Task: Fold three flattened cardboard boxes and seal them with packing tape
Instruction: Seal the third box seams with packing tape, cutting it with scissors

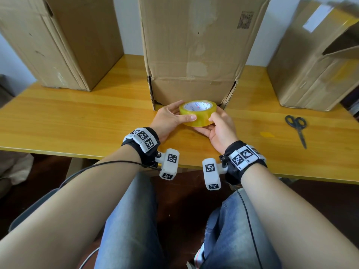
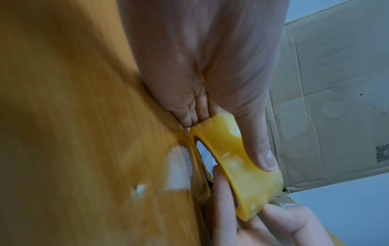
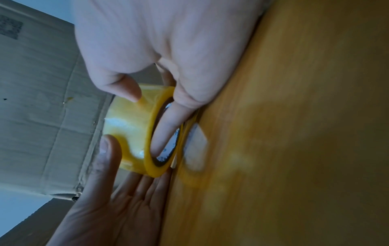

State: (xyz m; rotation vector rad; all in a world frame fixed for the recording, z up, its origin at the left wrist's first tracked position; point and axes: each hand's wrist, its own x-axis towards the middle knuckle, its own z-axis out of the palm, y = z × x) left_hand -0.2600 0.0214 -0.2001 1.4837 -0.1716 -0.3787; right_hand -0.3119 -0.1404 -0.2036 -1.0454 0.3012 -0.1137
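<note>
A roll of yellow packing tape (image 1: 197, 113) is held by both hands just in front of the middle cardboard box (image 1: 196, 51). My left hand (image 1: 181, 113) grips its left side, thumb (image 2: 261, 149) pressed on the outer band, fingers under it. My right hand (image 1: 208, 124) grips the right side, thumb (image 3: 124, 89) on the band and a finger (image 3: 166, 129) reaching into the core. The roll (image 2: 242, 174) sits low over the table (image 1: 77, 117). A second box (image 1: 64, 41) stands upright at the back left, a third (image 1: 310, 61) at the right with a flap hanging open.
Black-handled scissors (image 1: 297, 129) lie on the table to the right, near the front edge. The table's near edge runs just under my wrists; my knees are below it. A white wall stands behind the boxes.
</note>
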